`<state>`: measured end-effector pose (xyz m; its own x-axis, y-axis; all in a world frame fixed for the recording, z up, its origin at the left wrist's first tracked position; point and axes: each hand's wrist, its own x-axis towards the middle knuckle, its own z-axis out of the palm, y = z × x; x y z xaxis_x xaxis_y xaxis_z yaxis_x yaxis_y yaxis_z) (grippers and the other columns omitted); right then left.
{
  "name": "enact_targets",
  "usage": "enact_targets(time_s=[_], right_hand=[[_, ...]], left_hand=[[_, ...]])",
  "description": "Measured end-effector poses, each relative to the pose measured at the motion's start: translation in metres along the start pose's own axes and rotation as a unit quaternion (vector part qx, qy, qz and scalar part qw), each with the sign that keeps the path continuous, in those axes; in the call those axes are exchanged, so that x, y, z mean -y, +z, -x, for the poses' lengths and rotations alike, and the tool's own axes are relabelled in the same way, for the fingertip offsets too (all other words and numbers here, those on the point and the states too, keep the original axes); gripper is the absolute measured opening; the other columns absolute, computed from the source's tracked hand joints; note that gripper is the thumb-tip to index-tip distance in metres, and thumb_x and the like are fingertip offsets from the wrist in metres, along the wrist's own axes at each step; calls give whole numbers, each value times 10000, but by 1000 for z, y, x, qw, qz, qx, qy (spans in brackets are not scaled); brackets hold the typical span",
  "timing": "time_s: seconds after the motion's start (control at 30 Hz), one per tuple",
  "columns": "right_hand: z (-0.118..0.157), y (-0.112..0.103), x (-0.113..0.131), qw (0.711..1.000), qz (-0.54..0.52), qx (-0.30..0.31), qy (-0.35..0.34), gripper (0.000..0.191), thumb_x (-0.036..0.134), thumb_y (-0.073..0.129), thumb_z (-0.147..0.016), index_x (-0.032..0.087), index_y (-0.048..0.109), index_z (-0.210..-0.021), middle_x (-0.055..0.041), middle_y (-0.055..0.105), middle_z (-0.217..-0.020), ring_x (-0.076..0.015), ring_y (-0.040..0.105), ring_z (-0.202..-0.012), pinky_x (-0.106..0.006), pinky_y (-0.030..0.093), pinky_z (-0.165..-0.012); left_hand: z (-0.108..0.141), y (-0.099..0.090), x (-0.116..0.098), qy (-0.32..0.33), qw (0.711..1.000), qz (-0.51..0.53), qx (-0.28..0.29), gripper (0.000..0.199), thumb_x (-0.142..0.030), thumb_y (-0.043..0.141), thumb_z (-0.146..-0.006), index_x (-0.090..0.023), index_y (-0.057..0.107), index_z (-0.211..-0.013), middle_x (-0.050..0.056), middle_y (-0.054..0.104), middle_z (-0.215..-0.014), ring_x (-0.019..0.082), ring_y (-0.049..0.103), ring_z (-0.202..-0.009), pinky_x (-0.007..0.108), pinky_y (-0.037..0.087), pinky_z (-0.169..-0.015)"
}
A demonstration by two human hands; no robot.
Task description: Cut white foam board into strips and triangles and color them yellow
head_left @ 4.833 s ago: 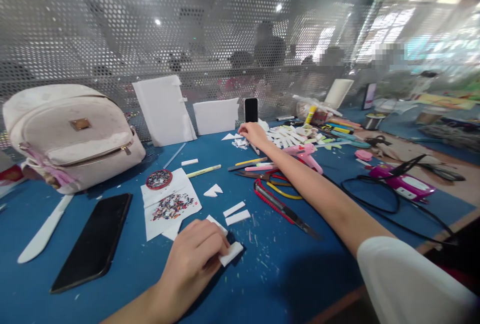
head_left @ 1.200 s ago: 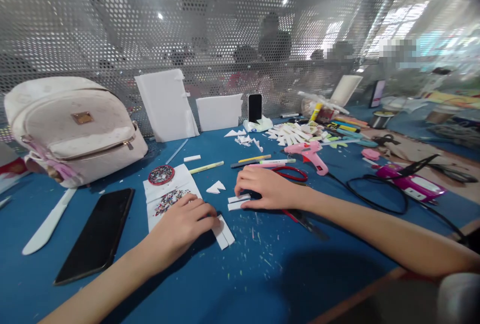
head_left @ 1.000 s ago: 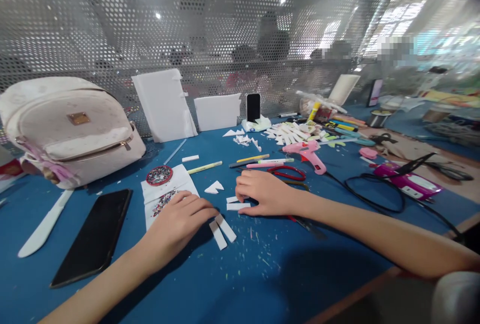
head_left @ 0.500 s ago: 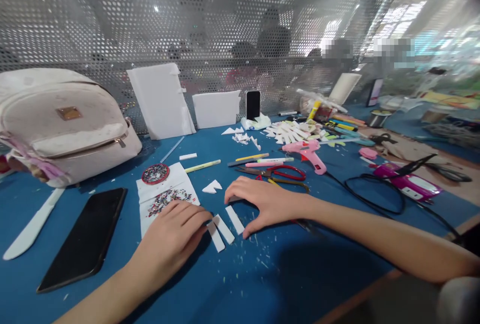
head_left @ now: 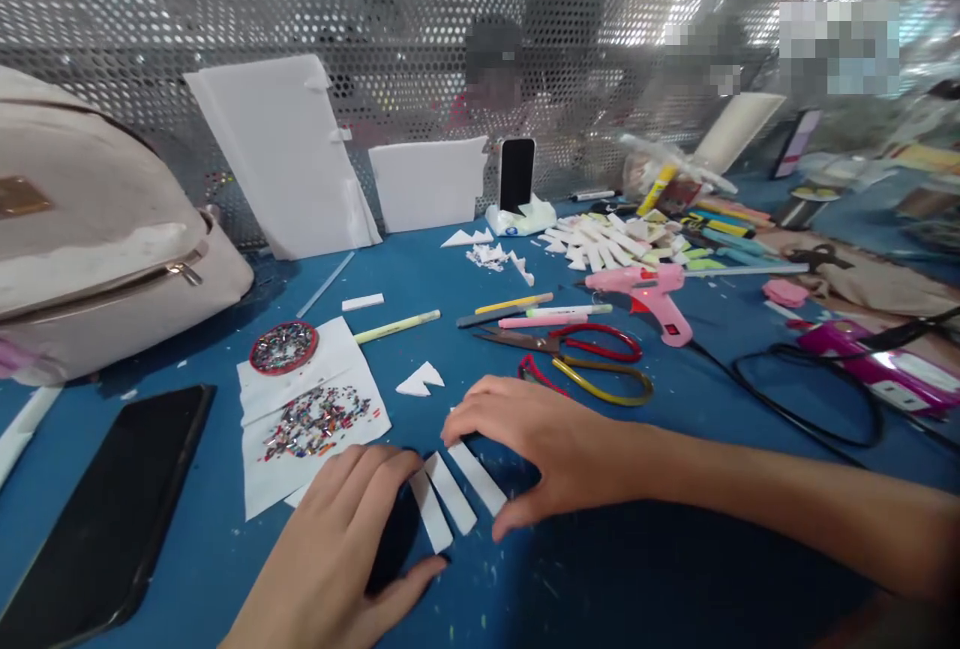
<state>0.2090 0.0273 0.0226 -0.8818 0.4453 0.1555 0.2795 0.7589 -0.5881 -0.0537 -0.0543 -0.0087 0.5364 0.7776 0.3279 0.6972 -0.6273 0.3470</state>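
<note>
Three narrow white strips lie side by side on the blue table between my hands. My left hand (head_left: 345,539) spans the left strip (head_left: 431,514) lengthwise, fingertips at its far end and thumb at its near end. Likewise, my right hand (head_left: 547,449) grips the right strip (head_left: 478,479) by its two ends, fingers at the far end and thumb at the near one. The middle strip (head_left: 452,496) lies untouched between them. Just beyond my right hand is a notched white piece (head_left: 421,380).
Left of my hands, a paper sheet (head_left: 262,479) bears colourful bits and a red-rimmed dish (head_left: 283,347). A black phone (head_left: 112,509) and backpack (head_left: 97,259) stand farther left. Scissors (head_left: 592,344), a pink glue gun (head_left: 645,294) with cable, and a white scrap pile (head_left: 600,241) lie beyond.
My left thumb has come out to the near end of the left strip. My right hand stays around the right strip, which sits slightly more slanted. The view has moved closer and rightward.
</note>
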Motion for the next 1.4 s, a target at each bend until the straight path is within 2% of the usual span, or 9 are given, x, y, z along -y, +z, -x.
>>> enact_targets(time_s=[0.1,0.27,0.5,0.67,0.8,0.93,1.07,1.23,1.4], right_hand=[[1,-2,-2,1000,11,9,-1,664,398,877,-722,167,585,-1272,-97,657,-1230,-273,538,-1165,-358,398,-995],[2,-4,-1,1000,17,9,-7,568,335,850,-763,164,590,-1238,-92,668,-1173,-257,559,-1099,-341,419,-942],[1,2,9,997,-9,-73,9,529,301,852,-749,183,571,-1181,-83,664,-1151,-237,578,-1064,-330,455,-893],[4,11,15,995,2,-96,9,538,312,846,-759,170,555,-1188,-105,650,-1163,-250,590,-1078,-356,476,-917],[5,15,18,996,-15,-90,-21,523,251,790,-825,166,519,-1264,-139,623,-1256,-251,577,-1180,-379,476,-997],[4,17,24,990,8,-64,-122,435,213,676,-934,121,500,-1321,-181,611,-1311,-240,521,-1284,-397,435,-1091],[5,17,29,984,29,-59,-164,373,192,599,-983,108,508,-1335,-197,583,-1367,-233,472,-1343,-394,397,-1134],[8,14,33,982,-130,-107,-85,466,224,734,-891,187,531,-1309,-128,613,-1302,-218,557,-1235,-349,470,-1033],[9,15,37,958,-238,-160,22,321,215,734,-895,197,589,-1181,-41,688,-1028,-151,650,-929,-267,512,-833]], left_hand=[[-1,-2,-1,3,1000,-27,0,546,-397,787,-821,-247,507,-1265,52,677,-1129,270,654,-970,351,533,-825],[-5,-4,-1,13,999,-38,1,534,-423,762,-846,-252,509,-1284,41,684,-1134,263,652,-976,351,502,-844],[-10,1,-7,-9,1000,-5,12,470,-412,727,-888,-264,500,-1272,54,668,-1139,277,624,-964,368,500,-801],[-6,-2,-8,-37,999,11,18,486,-346,766,-853,-280,498,-1253,48,665,-1129,299,610,-989,402,492,-826],[-3,-9,-12,-50,998,39,-24,615,-487,805,-786,-285,519,-1291,78,636,-1242,338,590,-1107,451,486,-921],[-8,-10,-21,-138,968,201,-54,284,-427,700,-877,-279,626,-1109,14,693,-985,224,660,-890,312,547,-772],[-18,-8,-21,-202,930,308,-10,123,-360,639,-890,-243,677,-897,2,705,-828,192,666,-771,267,530,-681],[-19,-8,-16,-216,916,338,-8,167,-390,650,-902,-227,687,-906,24,710,-833,199,670,-773,272,521,-675],[-18,-11,-19,-208,922,326,-12,160,-379,655,-904,-227,697,-879,9,683,-779,183,648,-740,266,512,-687]])
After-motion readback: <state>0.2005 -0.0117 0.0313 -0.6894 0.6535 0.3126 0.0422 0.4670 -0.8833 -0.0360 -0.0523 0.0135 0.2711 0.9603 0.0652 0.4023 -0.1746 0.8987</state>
